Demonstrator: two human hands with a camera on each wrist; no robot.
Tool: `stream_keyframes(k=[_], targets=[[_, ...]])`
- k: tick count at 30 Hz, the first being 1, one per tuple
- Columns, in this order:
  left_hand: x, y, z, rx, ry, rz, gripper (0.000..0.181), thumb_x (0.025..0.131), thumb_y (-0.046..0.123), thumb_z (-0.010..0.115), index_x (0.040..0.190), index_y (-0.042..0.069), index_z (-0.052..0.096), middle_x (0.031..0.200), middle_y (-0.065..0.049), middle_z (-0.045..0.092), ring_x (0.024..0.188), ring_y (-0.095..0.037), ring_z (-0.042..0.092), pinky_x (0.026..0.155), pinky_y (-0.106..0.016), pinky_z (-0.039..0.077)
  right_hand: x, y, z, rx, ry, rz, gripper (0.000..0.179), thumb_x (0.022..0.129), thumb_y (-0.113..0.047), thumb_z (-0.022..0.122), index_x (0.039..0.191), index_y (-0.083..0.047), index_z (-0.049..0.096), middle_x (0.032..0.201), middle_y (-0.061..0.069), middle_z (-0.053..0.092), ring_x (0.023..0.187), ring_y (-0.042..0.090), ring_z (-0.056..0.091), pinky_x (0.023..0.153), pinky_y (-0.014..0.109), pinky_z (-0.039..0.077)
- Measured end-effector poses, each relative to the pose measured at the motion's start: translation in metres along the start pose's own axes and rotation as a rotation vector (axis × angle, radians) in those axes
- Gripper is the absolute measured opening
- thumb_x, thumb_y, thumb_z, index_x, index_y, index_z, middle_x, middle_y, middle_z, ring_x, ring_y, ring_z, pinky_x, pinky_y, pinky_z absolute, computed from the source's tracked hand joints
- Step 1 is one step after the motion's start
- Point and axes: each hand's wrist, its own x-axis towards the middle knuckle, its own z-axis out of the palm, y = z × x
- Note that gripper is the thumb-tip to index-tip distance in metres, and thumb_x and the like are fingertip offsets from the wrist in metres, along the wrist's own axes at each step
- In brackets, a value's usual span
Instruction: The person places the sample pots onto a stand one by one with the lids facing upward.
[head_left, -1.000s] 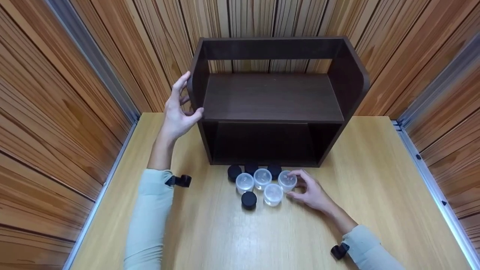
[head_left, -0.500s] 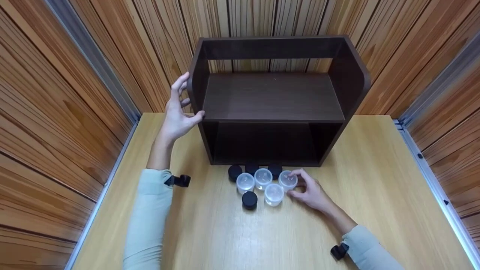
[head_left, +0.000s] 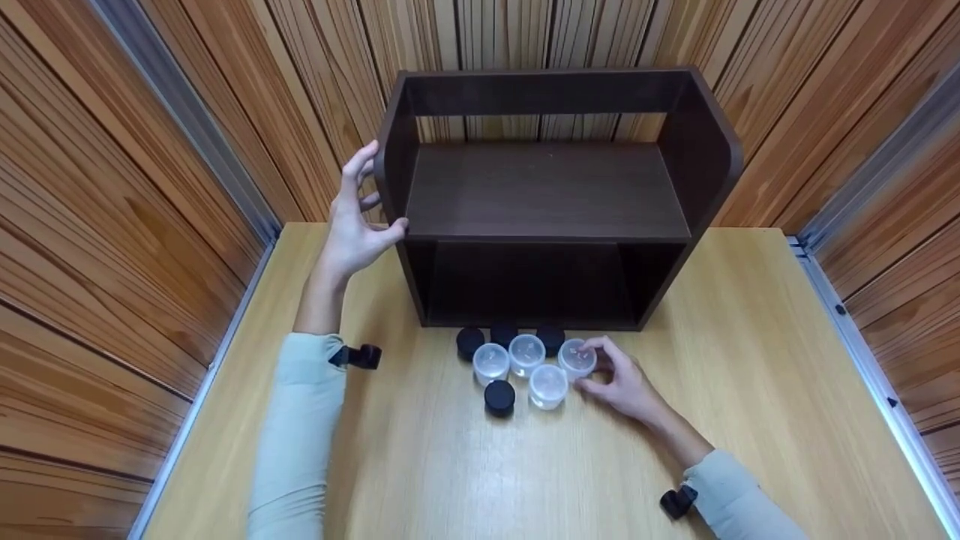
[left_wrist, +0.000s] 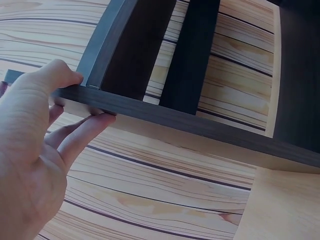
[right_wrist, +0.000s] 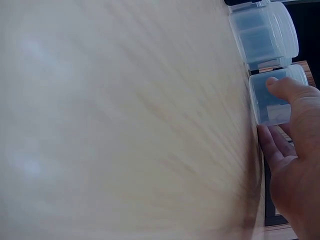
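Observation:
At the left side of a dark brown two-tier shelf (head_left: 547, 191), my left hand (head_left: 352, 232) pinches the side panel (left_wrist: 165, 114), thumb at the front edge and fingers along the outside. My right hand (head_left: 622, 386) holds a small clear plastic jar (head_left: 572, 363) between thumb and fingers, at the right end of a cluster. In the right wrist view the thumb lies against this jar's wall (right_wrist: 267, 102). Beside it stand other clear jars, one at the front (head_left: 547, 386), one in the middle (head_left: 527, 354) and one on the left (head_left: 491, 363).
Several small black round-topped containers stand among the jars, one in front (head_left: 499, 398) and others, such as the left one (head_left: 470, 343), close to the shelf's bottom edge. Wood-plank walls (head_left: 150, 225) enclose the light wooden table (head_left: 420, 480) at the back and sides.

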Motion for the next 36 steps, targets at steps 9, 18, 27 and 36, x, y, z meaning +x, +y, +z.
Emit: stream_keyframes(k=[9,18,27,36], targets=[[0.002,0.0,0.002,-0.004,0.016,0.006,0.093,0.09,-0.007,0.077,0.168,0.007,0.029,0.163,-0.023,0.05,0.154,-0.027,0.048,0.118,-0.07,0.057,0.006,-0.011,-0.008,0.021,0.051,0.025,0.054,0.085,0.017,0.086,0.132,0.006,0.063,0.131,0.025,0.075,0.118,-0.006,0.07,0.098,0.013,0.06],[0.003,0.002,0.003,-0.018,0.02,-0.015,0.094,0.089,-0.008,0.076,0.168,0.008,0.029,0.162,-0.023,0.05,0.154,-0.026,0.048,0.12,-0.071,0.054,0.013,-0.027,-0.016,-0.023,0.075,0.013,0.057,0.084,0.019,0.087,0.134,0.006,0.063,0.133,0.021,0.073,0.119,-0.006,0.069,0.102,0.016,0.06],[0.003,0.004,0.0,-0.03,0.013,-0.028,0.095,0.089,-0.009,0.076,0.169,0.008,0.028,0.169,-0.018,0.046,0.155,-0.025,0.047,0.121,-0.071,0.053,0.024,-0.044,-0.022,0.027,0.086,-0.016,0.057,0.083,0.022,0.084,0.134,0.012,0.06,0.131,0.028,0.071,0.116,-0.005,0.07,0.097,0.014,0.061],[0.004,0.003,0.002,-0.045,-0.004,-0.031,0.096,0.089,-0.01,0.076,0.169,0.008,0.026,0.168,-0.018,0.046,0.155,-0.025,0.046,0.122,-0.068,0.053,0.03,-0.062,-0.031,0.044,0.085,-0.071,0.057,0.083,0.022,0.085,0.133,0.011,0.061,0.129,0.014,0.072,0.116,-0.004,0.072,0.094,0.013,0.062]])
